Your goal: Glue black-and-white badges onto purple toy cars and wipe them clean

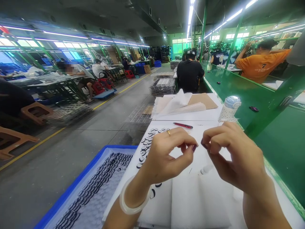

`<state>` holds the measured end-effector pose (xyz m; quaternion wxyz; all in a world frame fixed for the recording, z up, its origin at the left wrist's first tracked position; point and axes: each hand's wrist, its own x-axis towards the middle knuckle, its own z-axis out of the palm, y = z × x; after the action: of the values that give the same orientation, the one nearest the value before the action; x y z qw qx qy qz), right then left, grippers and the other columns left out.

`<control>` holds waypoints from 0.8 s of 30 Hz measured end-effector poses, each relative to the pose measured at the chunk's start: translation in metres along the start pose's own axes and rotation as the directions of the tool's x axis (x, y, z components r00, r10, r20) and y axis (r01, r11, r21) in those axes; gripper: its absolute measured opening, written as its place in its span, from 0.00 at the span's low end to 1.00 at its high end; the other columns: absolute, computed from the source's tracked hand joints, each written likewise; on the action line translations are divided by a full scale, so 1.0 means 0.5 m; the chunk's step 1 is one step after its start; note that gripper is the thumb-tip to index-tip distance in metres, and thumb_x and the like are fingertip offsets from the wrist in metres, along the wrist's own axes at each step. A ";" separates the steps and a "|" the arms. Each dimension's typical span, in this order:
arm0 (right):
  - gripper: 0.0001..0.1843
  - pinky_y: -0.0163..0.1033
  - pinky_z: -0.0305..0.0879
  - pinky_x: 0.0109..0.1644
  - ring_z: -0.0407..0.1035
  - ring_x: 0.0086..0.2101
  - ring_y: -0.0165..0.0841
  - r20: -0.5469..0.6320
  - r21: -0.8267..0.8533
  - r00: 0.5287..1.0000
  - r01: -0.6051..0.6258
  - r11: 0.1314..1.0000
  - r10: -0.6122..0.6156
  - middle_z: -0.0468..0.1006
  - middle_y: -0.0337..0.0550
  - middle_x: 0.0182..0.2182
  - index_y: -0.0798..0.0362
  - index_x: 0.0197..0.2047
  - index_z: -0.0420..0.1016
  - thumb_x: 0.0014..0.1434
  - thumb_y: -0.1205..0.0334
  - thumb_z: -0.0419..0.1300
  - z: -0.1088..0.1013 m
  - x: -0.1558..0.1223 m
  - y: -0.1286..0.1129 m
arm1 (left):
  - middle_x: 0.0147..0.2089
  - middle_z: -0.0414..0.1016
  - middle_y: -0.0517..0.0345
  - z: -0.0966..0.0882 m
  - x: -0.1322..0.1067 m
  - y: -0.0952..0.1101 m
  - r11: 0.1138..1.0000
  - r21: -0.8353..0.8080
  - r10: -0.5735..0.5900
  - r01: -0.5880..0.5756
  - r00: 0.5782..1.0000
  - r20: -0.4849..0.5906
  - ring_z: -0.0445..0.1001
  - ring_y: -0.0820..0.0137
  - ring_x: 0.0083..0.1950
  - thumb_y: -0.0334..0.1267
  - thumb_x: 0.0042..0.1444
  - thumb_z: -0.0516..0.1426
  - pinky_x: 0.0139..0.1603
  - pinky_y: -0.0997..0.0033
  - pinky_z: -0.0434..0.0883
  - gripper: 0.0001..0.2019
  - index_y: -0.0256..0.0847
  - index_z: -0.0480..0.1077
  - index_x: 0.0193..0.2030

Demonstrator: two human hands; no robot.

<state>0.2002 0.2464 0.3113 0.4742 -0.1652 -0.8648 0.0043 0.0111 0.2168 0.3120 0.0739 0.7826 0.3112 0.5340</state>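
My left hand [172, 151] is raised over the white table [200, 203], thumb and index finger pinched together. Facing it, a small gap away, my right hand [234, 156] is closed in a similar pinch. Whatever lies between the fingertips is too small or hidden to name. Several small curved black-and-white pieces [145, 148] lie on the table left of my left hand, partly covered by it. Below and between the hands is a small whitish object [206, 169], blurred. A red box cutter [183, 125] rests just beyond my left hand.
A blue-rimmed tray [78, 183] with rows of dark curved pieces stands at the left. A bottle with a pale blue lid [230, 108] is behind my right hand. Paper sheets [183, 103] lie at the table's far end. A person in black [190, 74] sits ahead; a green conveyor [238, 92] runs along the right.
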 end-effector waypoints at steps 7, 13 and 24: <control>0.15 0.41 0.54 0.36 0.60 0.31 0.29 -0.013 0.027 1.000 0.008 1.000 -0.007 0.75 0.36 0.34 0.51 0.37 0.59 0.61 0.81 0.55 0.005 -0.001 -0.002 | 0.26 0.71 0.61 -0.001 0.001 0.002 1.000 0.000 0.011 -0.011 1.000 -0.004 0.69 0.76 0.28 0.23 0.56 0.56 0.30 0.76 0.69 0.07 0.38 0.72 0.34; 0.15 0.40 0.53 0.35 0.58 0.30 0.29 -0.015 -0.050 1.000 0.024 0.998 -0.024 0.76 0.36 0.32 0.51 0.36 0.58 0.62 0.81 0.55 0.012 0.003 -0.007 | 0.27 0.71 0.60 0.002 -0.001 -0.002 1.000 0.021 0.017 -0.017 1.000 -0.012 0.69 0.76 0.29 0.23 0.56 0.56 0.31 0.76 0.69 0.07 0.36 0.72 0.33; 0.14 0.41 0.53 0.35 0.60 0.30 0.30 0.015 -0.107 1.000 0.024 0.994 -0.023 0.74 0.38 0.33 0.51 0.35 0.56 0.62 0.80 0.53 0.012 0.002 -0.007 | 0.26 0.71 0.61 0.005 -0.002 -0.006 1.000 0.023 0.008 -0.008 1.000 -0.014 0.69 0.76 0.28 0.24 0.56 0.56 0.30 0.75 0.68 0.07 0.37 0.71 0.33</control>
<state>0.1935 0.2443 0.3093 0.4589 -0.1801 -0.8688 -0.0464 0.0120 0.2195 0.3088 0.0606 0.7808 0.3148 0.5363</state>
